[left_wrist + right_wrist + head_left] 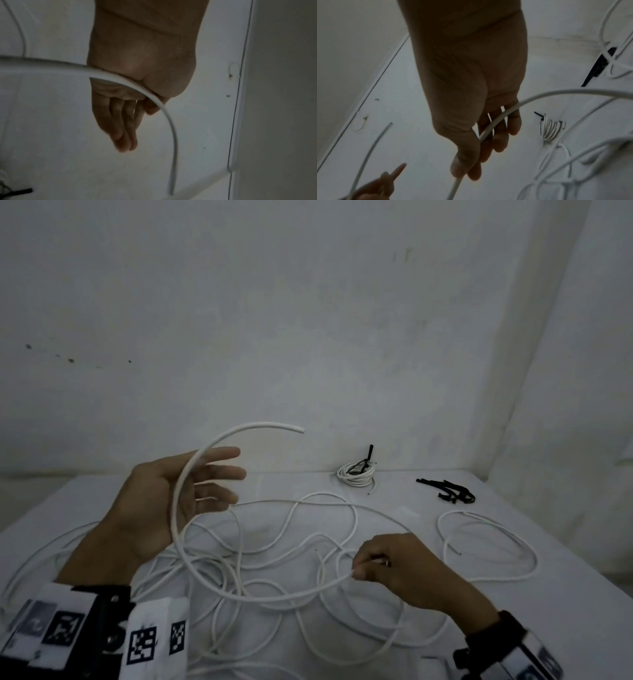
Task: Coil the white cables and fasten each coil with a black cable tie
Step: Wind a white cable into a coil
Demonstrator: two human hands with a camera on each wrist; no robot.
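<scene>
Nearest the table's front edge, the right hand (397, 570) pinches a white cable (191, 563); its arc crosses the left hand (178, 494), fingers straight and spread, thumb hold uncertain. Loose cables (486, 542) remain uncoiled mid-table. Toward the back edge lie one tied coil (356, 474) and spare black cable ties (448, 493).

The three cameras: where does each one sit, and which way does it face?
Head: looks forward and down at table, both hands, wrist bands.
Left wrist: looks along open left hand; cable crosses palm.
Right wrist: looks along right hand pinching cable.
Shared: head and right wrist both show tied coil.
</scene>
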